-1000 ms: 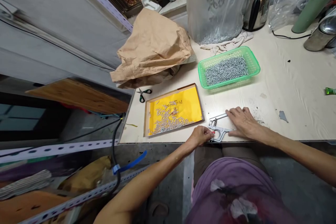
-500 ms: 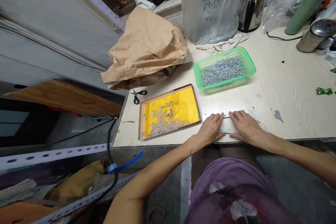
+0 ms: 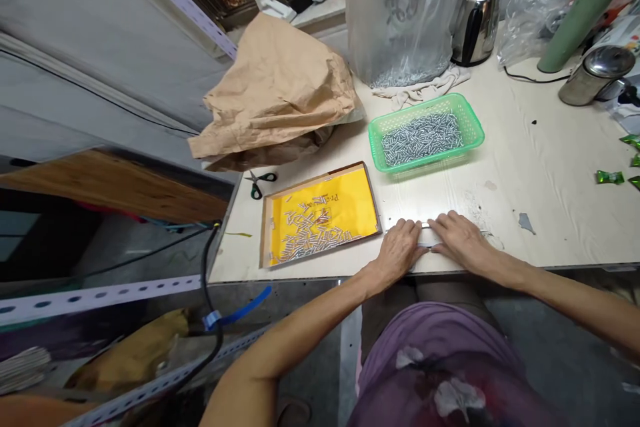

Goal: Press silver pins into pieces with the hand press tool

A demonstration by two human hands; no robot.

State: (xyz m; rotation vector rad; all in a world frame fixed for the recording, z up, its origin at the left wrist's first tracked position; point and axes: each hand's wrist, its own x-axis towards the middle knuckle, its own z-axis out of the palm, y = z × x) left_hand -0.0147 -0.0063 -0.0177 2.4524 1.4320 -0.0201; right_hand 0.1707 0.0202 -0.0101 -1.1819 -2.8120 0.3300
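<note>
Near the front edge of the table, my left hand point(image 3: 400, 245) and my right hand point(image 3: 459, 239) face each other with a narrow gap between them. A small pale flat piece with shiny edges point(image 3: 428, 237) shows in that gap. The fingers of both hands are bent and closed on its two ends, which they mostly hide; its exact kind is unclear. Left of my left hand lies a shallow cardboard tray point(image 3: 373, 197) lined with yellow. Loose small metal pins point(image 3: 315, 237) are scattered in it, thickest toward the near side.
Behind the hands stands a green plastic basket point(image 3: 475, 137) full of similar metal pins. Scissors point(image 3: 257, 183) lie left of the tray, below a crumpled brown paper bag point(image 3: 280, 93). Farther back are a clear plastic bag point(image 3: 400, 13), a kettle point(image 3: 477, 20) and a steel mug point(image 3: 593, 77).
My hands have drawn slightly closer together, so the gap between them is narrower. The shiny edges of the flat piece sit nearer each other. The whole view has shifted a little.
</note>
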